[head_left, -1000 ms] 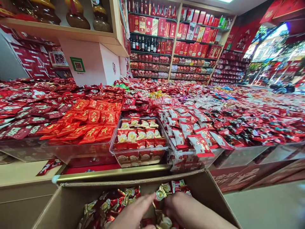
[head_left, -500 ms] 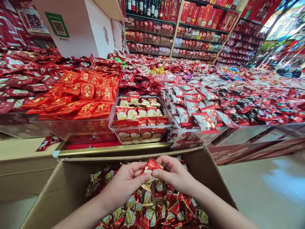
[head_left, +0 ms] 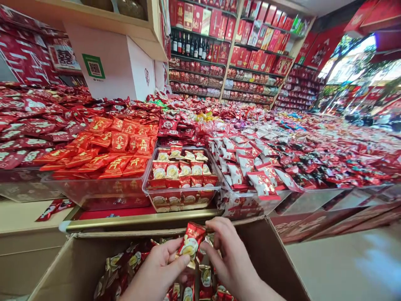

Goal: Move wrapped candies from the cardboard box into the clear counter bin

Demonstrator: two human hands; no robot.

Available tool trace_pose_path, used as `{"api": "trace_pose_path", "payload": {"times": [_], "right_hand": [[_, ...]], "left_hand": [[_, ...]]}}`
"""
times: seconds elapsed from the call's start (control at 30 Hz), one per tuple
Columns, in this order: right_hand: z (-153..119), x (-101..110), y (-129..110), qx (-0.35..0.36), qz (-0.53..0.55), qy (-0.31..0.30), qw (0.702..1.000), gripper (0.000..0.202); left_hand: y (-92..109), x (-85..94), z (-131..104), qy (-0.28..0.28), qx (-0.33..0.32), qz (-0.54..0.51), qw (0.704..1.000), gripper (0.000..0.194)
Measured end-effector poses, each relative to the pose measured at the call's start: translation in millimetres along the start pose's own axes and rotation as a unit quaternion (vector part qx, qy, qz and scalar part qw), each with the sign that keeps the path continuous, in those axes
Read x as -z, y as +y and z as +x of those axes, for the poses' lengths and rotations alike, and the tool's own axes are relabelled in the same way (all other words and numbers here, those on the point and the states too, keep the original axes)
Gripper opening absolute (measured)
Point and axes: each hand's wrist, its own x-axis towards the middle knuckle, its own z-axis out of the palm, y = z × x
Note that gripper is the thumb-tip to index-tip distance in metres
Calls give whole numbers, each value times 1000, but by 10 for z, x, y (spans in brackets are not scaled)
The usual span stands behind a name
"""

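Note:
A small red and gold candy packet [head_left: 190,241], printed with a durian and lettering, is pinched upright between the thumb and fingers of my left hand [head_left: 163,263]. Close by its right edge, my right hand [head_left: 232,255] has its thumb and fingers apart; whether a fingertip still brushes the packet is hard to tell. Both hands are over an open cardboard box [head_left: 59,267] of loose packets of the same kind. Just beyond the box, a clear plastic bin [head_left: 181,190] contains similar durian packets standing in rows.
Left of the durian bin are orange-red packets [head_left: 120,142]; on its right are white and red packets [head_left: 263,184]. A gold-edged ledge [head_left: 131,221] runs behind the box. A white pillar [head_left: 109,54] and stocked shelves [head_left: 200,46] stand farther back.
The view has tilted upward, so the bins appear lower. My right thumb and fingers have spread from their pinch on the packet, which stays in my left hand and now faces me more upright.

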Motion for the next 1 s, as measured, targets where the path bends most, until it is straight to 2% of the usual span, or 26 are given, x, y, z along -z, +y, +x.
{"api": "trace_pose_path", "payload": {"times": [0.07,0.13,0.23,0.3,0.37,0.4,0.43,0.5,0.53,0.57,0.63,0.73,0.83,1.0], "right_hand": [[-26,-38,-41,154,-113,12,982,34],[-51,-73,-92,246,-216,0,945,29],[-51,-17,-200,303,-330,3,894,15],[18,140,-309,320,-330,9,888,17],[185,373,-443,310,-318,22,896,16],[311,497,-512,298,-325,28,897,15],[461,611,-577,283,-342,34,895,14],[808,778,-675,243,-402,32,882,14],[987,821,-703,219,-436,22,872,15],[1155,838,-716,194,-469,5,862,16],[1429,807,-705,151,-520,-31,840,16],[1643,690,-637,133,-566,-89,809,18],[1677,598,-573,131,-593,-137,783,20],[1677,564,-558,123,-605,-184,765,21]], "left_hand": [[8,-33,8,-15,-15,-45,999,35],[33,-91,-17,-61,-19,-95,993,35],[161,-167,-126,-86,-25,-90,992,37],[352,-170,-207,-75,-61,-11,995,39],[635,-121,-222,-56,-128,125,982,38],[801,-80,-184,-36,-168,208,963,36],[972,-32,-110,-3,-220,306,926,33],[1287,71,138,36,-305,494,814,34],[1413,118,296,25,-309,567,763,37],[1512,159,461,-7,-286,631,721,39],[1619,223,761,-31,-267,662,699,37],[1602,294,1020,-51,-248,688,681,39],[1493,370,1056,-56,-231,705,668,49],[1371,454,991,-49,-212,715,665,63]]}}
